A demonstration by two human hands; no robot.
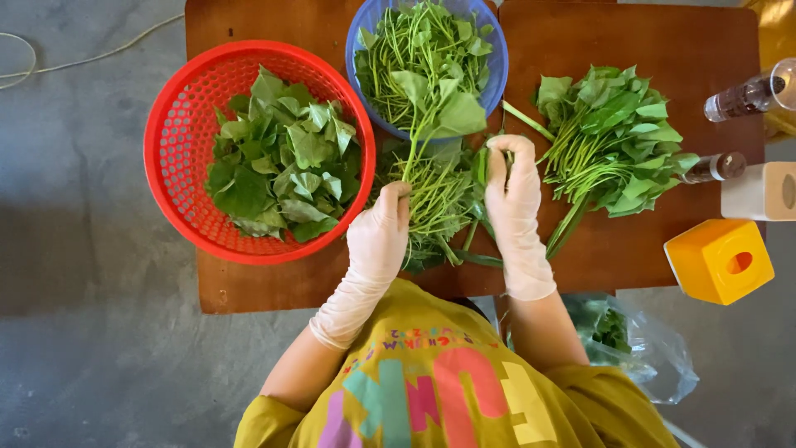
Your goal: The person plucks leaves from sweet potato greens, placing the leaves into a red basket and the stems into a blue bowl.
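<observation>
Both my hands wear thin white gloves. My left hand (379,234) pinches a green leafy stem (434,112) whose big leaf reaches up over the blue basket (498,62) of stems and leaves. My right hand (512,192) is closed on another green stalk just to the right, above a loose pile of bare stems (438,199) on the brown wooden table (680,50). A red basket (178,141) on the left holds picked leaves (278,158). A bunch of leafy greens (609,137) lies to the right of my right hand.
A yellow cube-shaped box (718,260) sits at the table's right edge, with a white container (759,192) and two small bottles (742,98) behind it. A clear plastic bag of greens (634,340) lies on the grey floor by my right side. A thin cord (91,58) runs across the floor at upper left.
</observation>
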